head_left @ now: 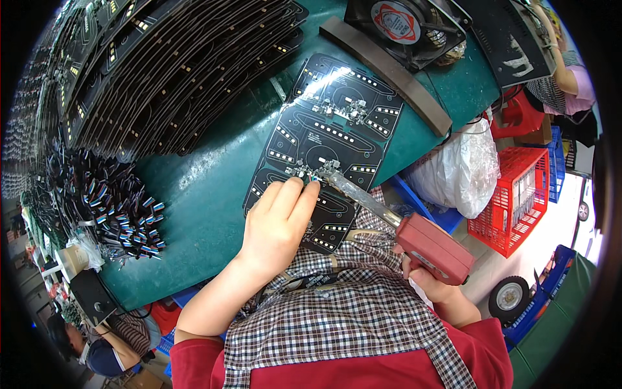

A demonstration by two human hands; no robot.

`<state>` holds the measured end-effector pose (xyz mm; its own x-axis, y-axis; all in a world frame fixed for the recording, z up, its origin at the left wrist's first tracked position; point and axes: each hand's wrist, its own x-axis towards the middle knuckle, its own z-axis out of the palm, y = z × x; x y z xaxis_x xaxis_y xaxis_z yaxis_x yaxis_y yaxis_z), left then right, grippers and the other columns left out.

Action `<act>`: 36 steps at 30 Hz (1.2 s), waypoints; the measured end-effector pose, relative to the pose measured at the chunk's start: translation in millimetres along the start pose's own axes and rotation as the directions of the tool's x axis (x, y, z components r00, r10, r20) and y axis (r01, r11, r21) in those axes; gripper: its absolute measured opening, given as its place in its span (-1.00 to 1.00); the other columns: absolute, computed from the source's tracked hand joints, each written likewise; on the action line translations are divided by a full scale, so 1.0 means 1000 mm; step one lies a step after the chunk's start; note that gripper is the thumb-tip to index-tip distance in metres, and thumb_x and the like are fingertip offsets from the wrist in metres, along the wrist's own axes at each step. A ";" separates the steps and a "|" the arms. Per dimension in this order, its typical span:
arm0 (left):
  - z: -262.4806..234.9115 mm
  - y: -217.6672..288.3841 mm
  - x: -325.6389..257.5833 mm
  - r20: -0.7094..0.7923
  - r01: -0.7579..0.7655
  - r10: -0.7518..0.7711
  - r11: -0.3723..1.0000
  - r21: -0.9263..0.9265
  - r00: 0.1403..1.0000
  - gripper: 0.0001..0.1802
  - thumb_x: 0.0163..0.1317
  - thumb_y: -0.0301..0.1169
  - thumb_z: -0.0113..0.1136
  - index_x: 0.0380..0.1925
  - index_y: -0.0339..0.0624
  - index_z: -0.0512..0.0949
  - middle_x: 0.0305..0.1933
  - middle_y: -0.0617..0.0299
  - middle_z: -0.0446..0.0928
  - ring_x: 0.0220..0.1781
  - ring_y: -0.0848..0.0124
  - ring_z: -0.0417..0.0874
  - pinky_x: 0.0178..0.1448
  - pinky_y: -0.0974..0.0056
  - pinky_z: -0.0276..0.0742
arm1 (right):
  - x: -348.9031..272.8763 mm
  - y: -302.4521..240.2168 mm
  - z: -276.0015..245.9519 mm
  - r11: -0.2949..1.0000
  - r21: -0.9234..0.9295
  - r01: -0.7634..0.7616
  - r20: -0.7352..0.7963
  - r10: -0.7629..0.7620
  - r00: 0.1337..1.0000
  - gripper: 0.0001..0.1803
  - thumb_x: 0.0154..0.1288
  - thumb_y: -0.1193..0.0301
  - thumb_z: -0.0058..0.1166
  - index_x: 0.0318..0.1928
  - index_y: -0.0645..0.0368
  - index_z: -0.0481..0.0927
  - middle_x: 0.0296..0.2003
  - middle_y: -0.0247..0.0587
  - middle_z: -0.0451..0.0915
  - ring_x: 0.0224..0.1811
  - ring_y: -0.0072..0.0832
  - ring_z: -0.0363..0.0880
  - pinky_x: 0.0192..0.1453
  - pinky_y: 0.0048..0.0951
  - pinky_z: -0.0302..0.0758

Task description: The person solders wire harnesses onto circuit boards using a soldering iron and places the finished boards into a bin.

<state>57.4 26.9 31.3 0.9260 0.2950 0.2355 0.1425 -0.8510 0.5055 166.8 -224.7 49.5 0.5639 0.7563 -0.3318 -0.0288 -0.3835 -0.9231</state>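
A black circuit board panel (353,139) with small yellowish LEDs and several joined sections lies tilted in front of me, its near end at my checked apron. My left hand (275,223) is closed over its middle, fingertips pinched together at a cluster of small parts. Short coloured wire ends (313,177) show at those fingertips; the rest of the wires is hidden. My right hand (431,282) grips the red handle of a soldering gun (435,249) from below. The gun's long metal barrel reaches the board, and its tip is beside my left fingertips.
Tall stacks of black boards (188,71) fill the far left of the green table (194,194). A bundle of cut wires (123,207) lies at left. A dark curved bar (389,74) and a fan (405,26) are at far right, above a plastic bag (457,168) and red crate (512,201).
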 end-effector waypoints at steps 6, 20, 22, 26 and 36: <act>0.001 0.006 0.001 -0.002 -0.085 0.086 0.991 0.103 0.996 -0.57 -0.23 -0.63 0.12 -0.20 -0.37 0.54 -0.27 0.07 0.45 -0.36 0.21 0.49 -0.29 0.25 0.47 | 0.000 -0.002 0.005 0.968 0.246 -0.055 -0.029 0.064 0.997 -0.45 0.05 0.34 0.26 0.03 0.39 0.48 -0.06 0.06 0.56 -0.05 -0.22 0.59 0.07 -0.35 0.48; 0.002 0.007 0.002 0.004 -0.102 0.103 0.983 0.154 0.995 -0.58 -0.21 -0.57 0.11 -0.21 -0.40 0.54 -0.26 0.03 0.45 -0.33 0.21 0.50 -0.29 0.26 0.49 | 0.022 0.007 0.003 0.862 -0.271 0.427 0.003 -0.443 0.897 -0.44 -0.07 0.42 0.32 -0.02 0.45 0.49 -0.09 0.05 0.57 -0.16 -0.22 0.64 -0.07 -0.39 0.55; 0.003 0.007 0.002 0.003 -0.106 0.107 0.980 0.169 0.994 -0.59 -0.20 -0.57 0.11 -0.22 -0.41 0.53 -0.26 0.03 0.45 -0.33 0.21 0.50 -0.30 0.26 0.49 | 0.024 0.006 0.003 0.806 -0.298 0.511 0.018 -0.530 0.848 -0.43 -0.09 0.43 0.33 -0.03 0.46 0.49 -0.09 0.05 0.57 -0.17 -0.22 0.64 -0.08 -0.39 0.55; 0.003 0.008 0.001 0.006 -0.107 0.108 0.974 0.200 0.994 -0.61 -0.17 -0.55 0.10 -0.21 -0.40 0.53 -0.26 0.04 0.45 -0.33 0.22 0.50 -0.30 0.27 0.50 | 0.005 0.017 0.003 0.960 -0.116 0.257 -0.021 -0.261 0.965 -0.38 -0.01 0.34 0.30 0.03 0.49 0.44 -0.17 -0.01 0.60 -0.27 -0.32 0.63 -0.17 -0.45 0.54; -0.004 0.012 0.006 0.106 -0.128 0.102 0.948 0.290 0.989 -0.63 -0.14 -0.51 0.13 -0.22 -0.35 0.53 -0.29 0.18 0.44 -0.36 0.39 0.48 -0.32 0.41 0.49 | 0.001 0.017 0.006 0.967 0.228 0.114 -0.105 -0.092 0.990 -0.28 0.09 0.28 0.25 0.15 0.52 0.31 -0.30 -0.20 0.61 -0.55 -0.68 0.42 -0.40 -0.63 0.39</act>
<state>62.6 20.6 42.0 0.9675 0.1593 0.1965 0.1175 -0.9709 0.2084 161.9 -227.4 32.7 0.6478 0.7284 -0.2230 -0.1515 -0.1638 -0.9748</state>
